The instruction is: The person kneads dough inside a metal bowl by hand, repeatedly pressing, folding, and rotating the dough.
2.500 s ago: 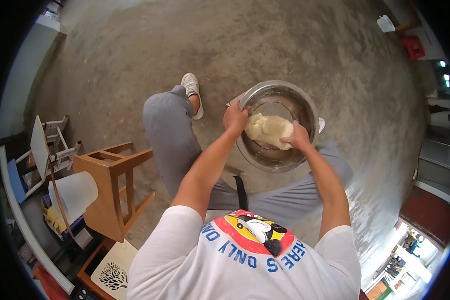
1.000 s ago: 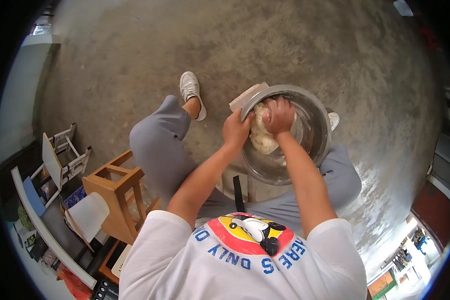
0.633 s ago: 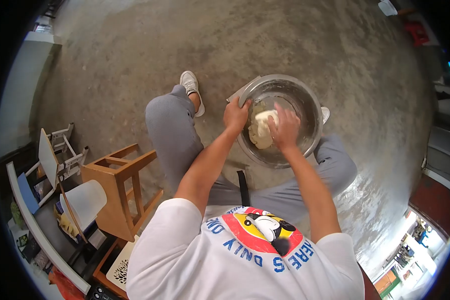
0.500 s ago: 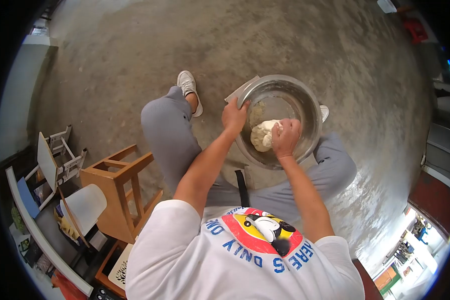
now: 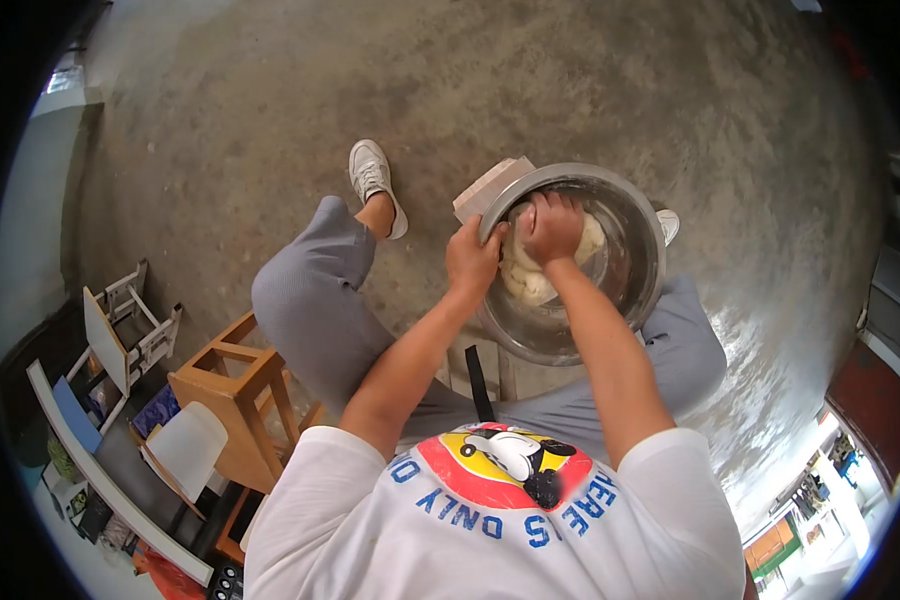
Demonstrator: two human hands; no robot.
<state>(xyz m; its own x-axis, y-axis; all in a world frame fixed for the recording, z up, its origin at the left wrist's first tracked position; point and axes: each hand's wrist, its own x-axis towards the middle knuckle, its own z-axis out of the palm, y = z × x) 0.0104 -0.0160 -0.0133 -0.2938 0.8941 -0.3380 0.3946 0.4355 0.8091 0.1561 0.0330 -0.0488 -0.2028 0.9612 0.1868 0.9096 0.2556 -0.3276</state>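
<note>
A wide metal basin (image 5: 635, 290) is between my knees, tilted, with pale dough (image 5: 528, 286) in its left part. My left hand (image 5: 474, 258) grips the basin's left rim, thumb on the inner side. My right hand (image 5: 553, 230) presses down on the dough with its fingers curled into a fist, and dough shows on both sides of it. The underside of my right hand is hidden.
A pinkish block (image 5: 490, 188) lies against the basin's upper left edge. At the left are a wooden stool (image 5: 232, 420), a white plastic container (image 5: 187, 446) and a folding step stool (image 5: 110, 335). My white shoe (image 5: 371, 178) rests on the concrete floor (image 5: 530, 80).
My right hand has moved up and left from the dough's right side onto its top, pressing down. The basin has tilted, and more of the block shows. My left hand keeps its hold on the rim.
</note>
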